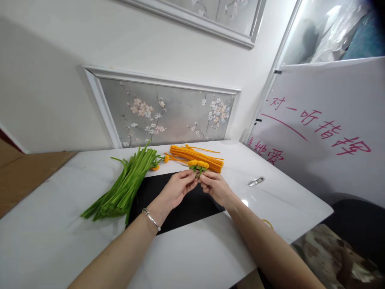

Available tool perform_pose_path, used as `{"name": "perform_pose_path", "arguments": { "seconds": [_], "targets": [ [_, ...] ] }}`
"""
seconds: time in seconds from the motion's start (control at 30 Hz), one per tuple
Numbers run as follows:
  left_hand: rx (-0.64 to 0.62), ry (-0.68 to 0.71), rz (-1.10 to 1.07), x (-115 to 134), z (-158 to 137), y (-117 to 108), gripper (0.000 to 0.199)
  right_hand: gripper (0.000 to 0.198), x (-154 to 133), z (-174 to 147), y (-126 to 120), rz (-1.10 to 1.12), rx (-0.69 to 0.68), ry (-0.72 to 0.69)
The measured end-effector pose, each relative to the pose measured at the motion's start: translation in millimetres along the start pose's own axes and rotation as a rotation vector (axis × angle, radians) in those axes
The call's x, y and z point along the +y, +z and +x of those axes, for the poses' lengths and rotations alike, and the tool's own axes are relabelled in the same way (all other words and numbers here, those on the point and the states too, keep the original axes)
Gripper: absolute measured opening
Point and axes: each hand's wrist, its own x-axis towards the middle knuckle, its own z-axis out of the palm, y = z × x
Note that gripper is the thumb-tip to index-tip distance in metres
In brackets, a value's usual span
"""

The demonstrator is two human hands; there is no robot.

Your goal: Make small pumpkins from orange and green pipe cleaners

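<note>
Between my two hands is a pipe-cleaner flower (198,165), with fuzzy orange coils on top and green pieces beneath. My left hand (181,186) pinches its green underside from the left. From the right, my right hand (215,185) is closed on the same green part with thumb and fingertips. The exact grip points are partly hidden by the fingers. Just behind the flower lies a bundle of orange pipe cleaners (195,156). To the left rests a large bundle of green pipe cleaners (124,186), with small orange coiled pieces (155,167) at its far end.
A black mat (180,212) lies under my hands on the white table (186,253). Small metal thread snips (256,181) sit at the right. A yellow loop (267,223) shows beside my right forearm. Cardboard (30,172) stands at the left, a whiteboard with red writing (319,124) at the right.
</note>
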Motion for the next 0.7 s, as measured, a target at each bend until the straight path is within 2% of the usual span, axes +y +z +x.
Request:
{"name": "perform_pose_path", "arguments": {
  "seconds": [0.33, 0.7],
  "targets": [
    [-0.060, 0.063, 0.100, -1.4, 1.5, -3.7, 0.004, 0.028, 1.2, 0.7, -1.2, -0.152, -0.015, -0.089],
    [-0.021, 0.173, 0.132, -0.2, 0.0, -6.8, 0.020, 0.023, 4.6, -0.4, 3.2, -0.476, 0.104, -0.397]
  ]
}}
